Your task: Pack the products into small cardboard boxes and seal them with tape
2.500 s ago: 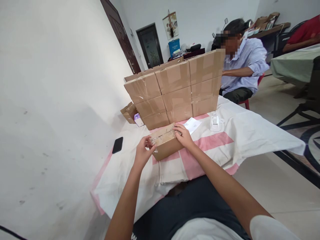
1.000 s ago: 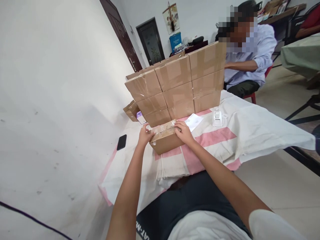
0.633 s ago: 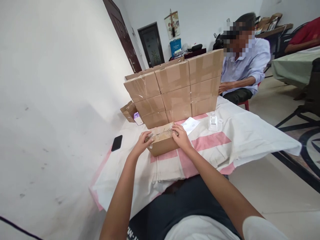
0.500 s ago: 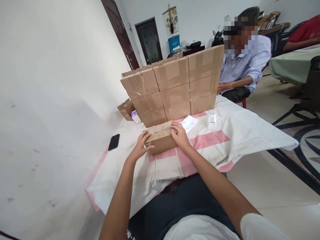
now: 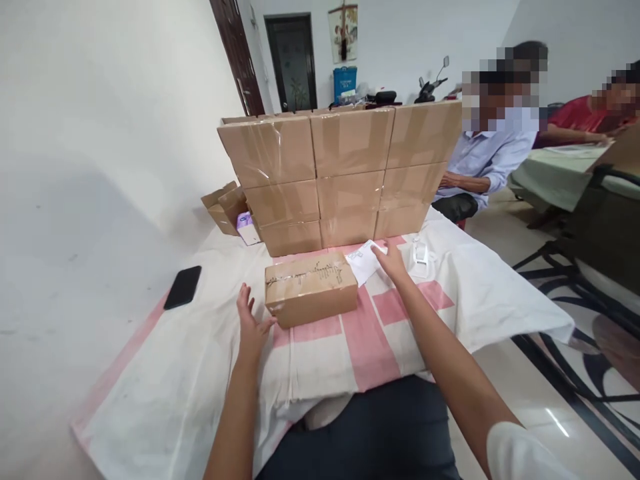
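A taped cardboard box [image 5: 313,293] with dark scribble-like marks on its top lies on the cloth in front of me. My left hand [image 5: 253,323] is at its left end, fingers spread, the thumb tip close to the lower corner; whether it touches I cannot tell. To the right of the box, my right hand [image 5: 391,261] reaches over a white sheet of paper [image 5: 363,264]. Its thumb and forefinger are apart at the paper's right edge, with no clear grip on it. A white tape dispenser [image 5: 420,257] lies just right of that hand.
Stacked, taped cardboard boxes [image 5: 350,177] form a wall behind. On the left are a phone [image 5: 183,287], an open carton [image 5: 225,207] and a purple-and-white pack [image 5: 247,229]. A person in a light shirt [image 5: 505,160] sits beyond the right side of the cloth-covered table [image 5: 200,373].
Both hands have come off the box. My left hand has drawn back to its left end, and my right hand has moved right to the paper. The view has shifted too.
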The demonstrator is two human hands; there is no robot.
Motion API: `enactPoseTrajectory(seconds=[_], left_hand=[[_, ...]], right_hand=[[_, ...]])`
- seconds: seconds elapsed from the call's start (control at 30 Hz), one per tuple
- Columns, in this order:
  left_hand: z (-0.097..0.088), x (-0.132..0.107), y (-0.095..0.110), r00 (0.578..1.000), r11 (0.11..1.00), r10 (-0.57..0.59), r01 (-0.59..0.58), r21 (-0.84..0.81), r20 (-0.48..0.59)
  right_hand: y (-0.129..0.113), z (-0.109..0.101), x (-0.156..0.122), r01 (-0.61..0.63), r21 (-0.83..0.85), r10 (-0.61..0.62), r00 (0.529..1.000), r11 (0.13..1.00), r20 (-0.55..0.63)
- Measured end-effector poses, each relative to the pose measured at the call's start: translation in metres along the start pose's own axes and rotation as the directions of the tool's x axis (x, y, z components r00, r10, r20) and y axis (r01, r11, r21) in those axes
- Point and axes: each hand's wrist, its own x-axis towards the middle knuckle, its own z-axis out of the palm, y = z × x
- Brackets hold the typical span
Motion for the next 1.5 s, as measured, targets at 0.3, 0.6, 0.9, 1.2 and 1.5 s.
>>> enactPoseTrajectory(seconds=[0.3,0.6,0.9,1.2,1.5], left_hand=[[-0.010,-0.002,0.002,0.990,0.996,0.015,-0.003,0.088,-0.138],[-0.003,0.019,0.057,0.918,0.963,0.191,-0.107,0.247,-0.347],[0.003,0.068,0.209,0.759,0.717,0.649,-0.588,0.374,-0.051],[-0.025,0.043,0.213,0.876,0.797,0.465,-0.477,0.370,0.129],[-0.027,0.043,0.213,0.877,0.821,0.458,-0.480,0.308,0.146]], right_hand=[[0.035,0.026,0.039,-0.067,-0.205,0.058,0.997,0.976,-0.050],[-0.016,-0.014,0.019,0.238,0.340,-0.177,0.964,0.910,-0.200],[-0.147,-0.022,-0.132,0.344,0.662,-0.596,0.778,0.666,0.195],[-0.154,0.013,-0.185,0.520,0.610,-0.783,0.541,0.598,0.307],[-0.154,0.012,-0.188,0.565,0.576,-0.806,0.449,0.591,0.386]])
